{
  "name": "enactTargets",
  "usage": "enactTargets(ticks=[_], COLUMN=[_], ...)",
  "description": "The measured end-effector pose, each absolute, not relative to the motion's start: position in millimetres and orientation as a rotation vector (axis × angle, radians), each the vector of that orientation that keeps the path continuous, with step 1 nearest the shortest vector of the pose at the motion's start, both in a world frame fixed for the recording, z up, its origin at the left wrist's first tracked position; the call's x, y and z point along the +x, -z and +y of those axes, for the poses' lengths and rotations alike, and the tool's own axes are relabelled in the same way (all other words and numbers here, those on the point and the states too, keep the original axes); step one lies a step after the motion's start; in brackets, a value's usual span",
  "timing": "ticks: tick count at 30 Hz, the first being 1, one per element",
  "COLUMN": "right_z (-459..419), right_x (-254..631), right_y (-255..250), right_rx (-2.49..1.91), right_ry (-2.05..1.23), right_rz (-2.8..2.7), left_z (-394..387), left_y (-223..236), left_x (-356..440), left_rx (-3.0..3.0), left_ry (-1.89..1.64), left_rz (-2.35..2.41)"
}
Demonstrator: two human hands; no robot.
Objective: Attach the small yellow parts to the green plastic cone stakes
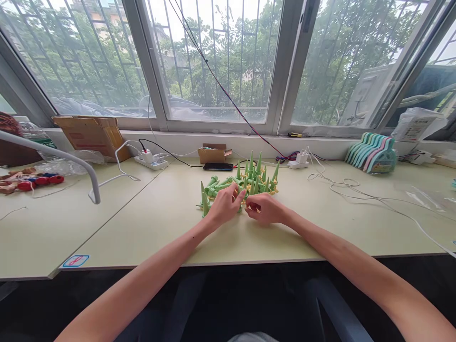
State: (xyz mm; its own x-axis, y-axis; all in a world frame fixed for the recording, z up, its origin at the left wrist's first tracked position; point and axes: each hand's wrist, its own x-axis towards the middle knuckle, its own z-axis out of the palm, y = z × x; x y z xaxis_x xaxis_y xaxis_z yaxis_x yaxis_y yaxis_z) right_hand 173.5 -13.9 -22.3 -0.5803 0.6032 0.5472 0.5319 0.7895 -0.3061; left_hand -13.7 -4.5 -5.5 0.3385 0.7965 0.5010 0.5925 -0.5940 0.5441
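Pile of green spiky pieces [257, 175] at my twelve o'clock on the pale table [285, 242], some spikes upright, others lying flat, small yellow bits among them. Left hand [227, 203] at the near edge of the pile, thumb and fingers narrow; can't tell if anything is pinched. Right hand [264, 208] just beside it, fingers curled in, also narrow; contents hidden, can't tell. Dark phone [218, 166] lies just left of twelve, beyond the pile, small open carton [212, 155] right behind it. Power strips: one at eleven [153, 163], one at one o'clock [298, 164] (cables everywhere). Bundle of teal hangers, one pink [372, 154], between one and two. Big cardboard box [90, 135] between ten and eleven; red rolls [41, 180] at ten.
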Motion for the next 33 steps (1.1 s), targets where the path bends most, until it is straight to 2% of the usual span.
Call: enactTargets(ticks=[12,22,33], right_z=[-6,-4,-4], right_x=[178,179,179], right_y=[20,19,19], right_rx=[-0.896,-0.914,-0.948], right_ry=[-0.137,-0.064,-0.074], right_rz=[-2.06,-1.982,-1.925], left_z=[-3,5,0], left_y=[8,8,5], left_x=[-13,-12,-11], left_rx=[2.361,1.989,1.896], left_ry=[-1.086,-1.219,-1.24], left_rz=[1.222,1.207,1.085])
